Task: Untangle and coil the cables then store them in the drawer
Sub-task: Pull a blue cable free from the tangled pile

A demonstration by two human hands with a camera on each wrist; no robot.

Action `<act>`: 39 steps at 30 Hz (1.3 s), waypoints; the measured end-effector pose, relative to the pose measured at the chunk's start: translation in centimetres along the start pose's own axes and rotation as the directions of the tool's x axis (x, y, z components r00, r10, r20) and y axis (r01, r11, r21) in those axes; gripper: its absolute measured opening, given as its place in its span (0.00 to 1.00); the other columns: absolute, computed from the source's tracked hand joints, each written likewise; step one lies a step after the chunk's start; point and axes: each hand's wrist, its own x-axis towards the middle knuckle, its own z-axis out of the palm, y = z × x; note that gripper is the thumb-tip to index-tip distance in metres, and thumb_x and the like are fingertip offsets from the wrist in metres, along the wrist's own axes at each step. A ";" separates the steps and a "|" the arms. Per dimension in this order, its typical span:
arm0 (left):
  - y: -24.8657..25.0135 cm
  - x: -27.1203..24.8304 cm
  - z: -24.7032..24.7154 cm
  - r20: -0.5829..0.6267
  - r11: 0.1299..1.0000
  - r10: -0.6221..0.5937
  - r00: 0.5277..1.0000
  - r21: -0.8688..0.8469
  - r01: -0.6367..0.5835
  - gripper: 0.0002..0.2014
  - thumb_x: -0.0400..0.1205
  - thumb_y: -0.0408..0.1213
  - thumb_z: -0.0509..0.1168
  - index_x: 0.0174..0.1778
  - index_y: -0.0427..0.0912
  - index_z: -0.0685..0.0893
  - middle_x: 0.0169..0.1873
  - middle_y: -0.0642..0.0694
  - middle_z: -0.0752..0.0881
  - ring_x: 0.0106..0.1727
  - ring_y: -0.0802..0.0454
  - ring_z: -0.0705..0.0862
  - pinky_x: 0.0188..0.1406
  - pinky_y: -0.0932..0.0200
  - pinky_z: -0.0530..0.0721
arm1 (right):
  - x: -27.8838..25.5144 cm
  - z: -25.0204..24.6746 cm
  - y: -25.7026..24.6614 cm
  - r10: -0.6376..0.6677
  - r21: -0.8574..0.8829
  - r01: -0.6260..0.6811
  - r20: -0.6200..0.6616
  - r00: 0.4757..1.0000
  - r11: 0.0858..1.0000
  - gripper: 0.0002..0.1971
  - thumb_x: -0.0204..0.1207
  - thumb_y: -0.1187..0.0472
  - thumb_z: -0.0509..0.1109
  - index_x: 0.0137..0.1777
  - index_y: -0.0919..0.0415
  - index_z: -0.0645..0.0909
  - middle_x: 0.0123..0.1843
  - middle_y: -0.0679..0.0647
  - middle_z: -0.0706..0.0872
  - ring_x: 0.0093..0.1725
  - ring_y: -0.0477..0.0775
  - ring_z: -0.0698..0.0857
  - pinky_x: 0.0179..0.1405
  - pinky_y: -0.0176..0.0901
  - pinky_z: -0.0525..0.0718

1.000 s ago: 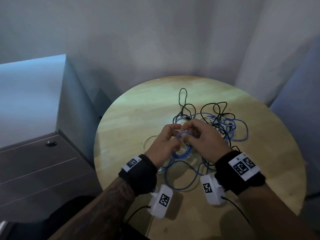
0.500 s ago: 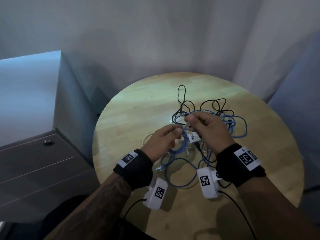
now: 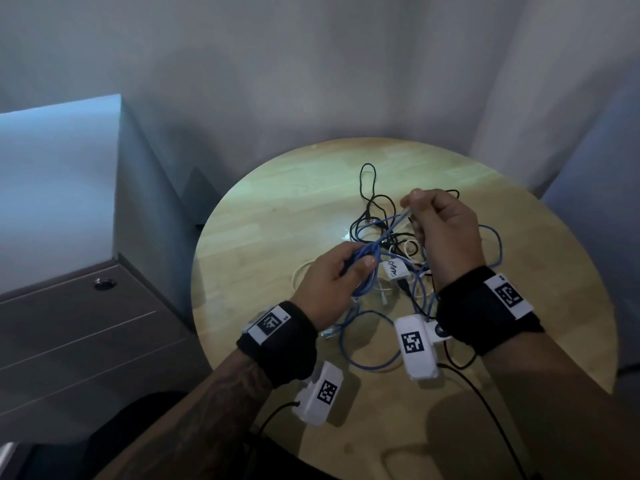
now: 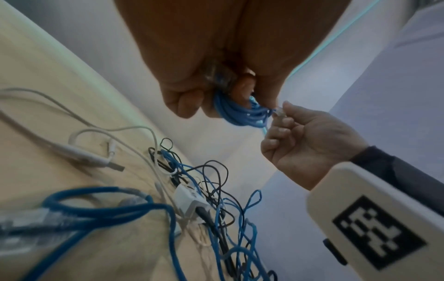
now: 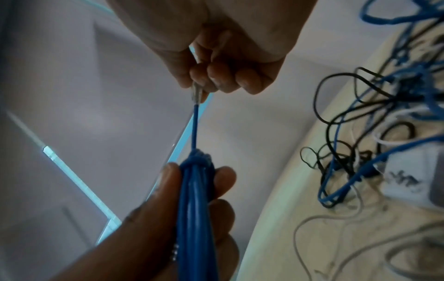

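Nearest to the person, two white camera boxes with black square markers hang under the black wristbands, just above the round pale wooden worktop (image 3: 263,216). On the near part of the worktop a loose loop of blue network cable (image 3: 367,362) trails toward the edge.

Above it, the left hand (image 3: 329,289) has its grip closed around a bundled blue coil of cable (image 3: 367,268), thumb on one side and fingers on the other, so the strands run lengthwise through the fist. From the top of that coil one blue strand runs taut, up and to the right, to the right hand (image 3: 446,233). That hand's grip pinches the clear plastic plug (image 5: 197,93) on the strand's end between thumb and forefinger, the other fingers curled in.

Beneath and beyond the hands lies the tangle: thin black cables (image 3: 370,202), more blue loops (image 3: 491,244), white cables (image 3: 405,251) and a small white adapter block (image 3: 394,270).

To the left of the worktop stands a grey drawer cabinet (image 3: 69,334) with a round lock, its drawers closed.
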 end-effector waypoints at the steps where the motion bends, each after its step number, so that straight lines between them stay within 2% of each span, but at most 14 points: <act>1: 0.1 0.0 -0.2 -0.029 1.000 0.016 0.999 -0.014 -0.016 0.05 0.87 0.41 0.62 0.54 0.50 0.83 0.37 0.56 0.83 0.35 0.64 0.78 0.39 0.66 0.75 | -0.1 0.0 -0.4 -0.027 0.000 0.027 0.016 1.000 1.000 0.12 0.85 0.55 0.66 0.46 0.60 0.86 0.24 0.39 0.74 0.27 0.40 0.69 0.33 0.36 0.68; 4: 0.2 0.0 -0.9 -0.087 0.998 0.061 0.994 -0.011 -0.062 0.05 0.87 0.40 0.62 0.50 0.53 0.82 0.32 0.59 0.80 0.32 0.64 0.76 0.36 0.66 0.74 | -0.6 -0.1 -1.8 -0.086 0.006 0.086 0.118 0.989 0.996 0.11 0.84 0.58 0.67 0.45 0.62 0.86 0.25 0.46 0.73 0.27 0.46 0.70 0.30 0.37 0.72; 6: 0.4 -0.3 -1.3 -0.090 0.997 0.077 0.993 -0.015 -0.079 0.06 0.87 0.40 0.61 0.48 0.48 0.82 0.27 0.61 0.78 0.28 0.64 0.72 0.32 0.68 0.71 | -1.0 -0.4 -2.2 -0.103 -0.031 0.110 0.165 0.981 0.993 0.10 0.84 0.60 0.67 0.45 0.62 0.86 0.25 0.46 0.76 0.27 0.47 0.73 0.30 0.36 0.76; 10: 1.2 -0.6 -0.7 -0.041 0.992 0.107 0.993 -0.058 -0.109 0.08 0.88 0.39 0.59 0.48 0.45 0.84 0.24 0.60 0.75 0.26 0.62 0.68 0.29 0.66 0.69 | -0.4 -1.3 -2.4 -0.110 -0.050 0.116 0.111 0.988 0.992 0.11 0.84 0.59 0.67 0.43 0.60 0.87 0.24 0.45 0.77 0.26 0.45 0.74 0.29 0.36 0.76; 14: 0.7 -0.4 -0.2 0.008 0.985 0.027 1.000 -0.170 -0.025 0.11 0.89 0.34 0.58 0.56 0.35 0.84 0.29 0.52 0.74 0.27 0.57 0.71 0.31 0.63 0.72 | -0.1 -2.0 -1.1 -0.030 -0.003 0.031 0.109 0.994 1.000 0.10 0.85 0.58 0.67 0.43 0.56 0.87 0.29 0.51 0.79 0.29 0.46 0.77 0.30 0.37 0.78; 17: 0.7 -0.2 -1.1 -0.034 0.965 -0.047 0.998 -0.260 0.037 0.10 0.89 0.33 0.59 0.53 0.37 0.85 0.28 0.46 0.78 0.26 0.55 0.76 0.29 0.65 0.75 | -0.8 -2.1 0.3 -0.011 -0.056 0.023 0.201 0.979 0.998 0.05 0.84 0.60 0.68 0.49 0.53 0.86 0.36 0.50 0.86 0.36 0.49 0.84 0.35 0.43 0.81; 20: 1.0 0.9 -2.4 -0.106 0.913 -0.116 0.987 -0.404 0.064 0.09 0.88 0.34 0.60 0.54 0.41 0.87 0.32 0.44 0.83 0.33 0.53 0.82 0.32 0.62 0.79 | -1.3 -1.0 0.6 0.009 -0.177 0.055 0.341 0.940 0.983 0.05 0.84 0.60 0.66 0.52 0.52 0.84 0.44 0.49 0.88 0.43 0.48 0.87 0.38 0.37 0.83; 22: 1.1 1.6 -2.9 -0.114 0.873 -0.178 0.977 -0.476 0.104 0.09 0.87 0.34 0.62 0.53 0.42 0.88 0.33 0.45 0.83 0.39 0.51 0.83 0.35 0.59 0.82 | -1.5 0.4 0.8 0.080 -0.188 -0.008 0.375 0.924 0.982 0.06 0.86 0.60 0.64 0.52 0.53 0.83 0.44 0.47 0.89 0.43 0.45 0.87 0.40 0.39 0.84; 24: 1.2 2.0 -3.3 -0.128 0.856 -0.202 0.971 -0.505 0.111 0.08 0.86 0.34 0.63 0.52 0.41 0.88 0.32 0.44 0.80 0.38 0.52 0.84 0.35 0.58 0.83 | -1.9 1.9 0.9 0.188 -0.093 -0.164 0.393 0.900 0.982 0.08 0.87 0.60 0.62 0.53 0.55 0.84 0.44 0.46 0.90 0.43 0.43 0.87 0.39 0.41 0.83; 28: 1.3 1.8 -3.9 -0.145 0.876 -0.190 0.971 -0.473 0.101 0.09 0.86 0.35 0.64 0.51 0.36 0.88 0.35 0.36 0.79 0.34 0.50 0.82 0.33 0.57 0.83 | -2.5 3.5 0.6 0.365 0.140 -0.466 0.443 0.819 0.874 0.10 0.86 0.60 0.62 0.56 0.56 0.86 0.47 0.51 0.90 0.43 0.47 0.87 0.41 0.42 0.81; 32: 1.7 1.2 -3.7 -0.126 0.884 -0.174 0.977 -0.456 0.099 0.12 0.85 0.35 0.65 0.60 0.33 0.87 0.40 0.43 0.87 0.42 0.47 0.84 0.41 0.48 0.86 | -3.0 3.9 -0.3 0.393 0.256 -0.530 0.435 0.810 0.808 0.08 0.83 0.64 0.64 0.53 0.62 0.85 0.43 0.57 0.89 0.42 0.54 0.86 0.46 0.46 0.81; 34: 1.5 1.1 -3.8 -0.190 0.924 -0.136 0.972 -0.379 0.055 0.11 0.84 0.36 0.67 0.58 0.37 0.89 0.36 0.51 0.89 0.43 0.48 0.84 0.49 0.41 0.88 | -3.2 3.8 -0.7 0.420 0.268 -0.570 0.455 0.785 0.776 0.11 0.84 0.58 0.62 0.49 0.61 0.85 0.43 0.58 0.89 0.43 0.55 0.85 0.49 0.49 0.79; 36: 1.3 0.9 -3.8 -0.227 0.955 -0.094 0.969 -0.295 0.024 0.09 0.82 0.39 0.69 0.54 0.43 0.91 0.38 0.53 0.90 0.45 0.50 0.85 0.57 0.35 0.86 | -3.6 3.7 -1.0 0.428 0.232 -0.588 0.493 0.758 0.775 0.17 0.85 0.48 0.59 0.49 0.59 0.84 0.45 0.57 0.88 0.46 0.55 0.84 0.52 0.50 0.76; 39: 1.3 0.6 -3.7 -0.212 0.969 -0.082 0.974 -0.244 0.028 0.08 0.83 0.38 0.69 0.53 0.45 0.92 0.41 0.46 0.91 0.43 0.48 0.86 0.51 0.36 0.88 | -4.5 4.0 -1.3 0.425 0.066 -0.535 0.530 0.734 0.842 0.16 0.80 0.41 0.67 0.45 0.54 0.85 0.46 0.53 0.85 0.52 0.55 0.85 0.52 0.48 0.78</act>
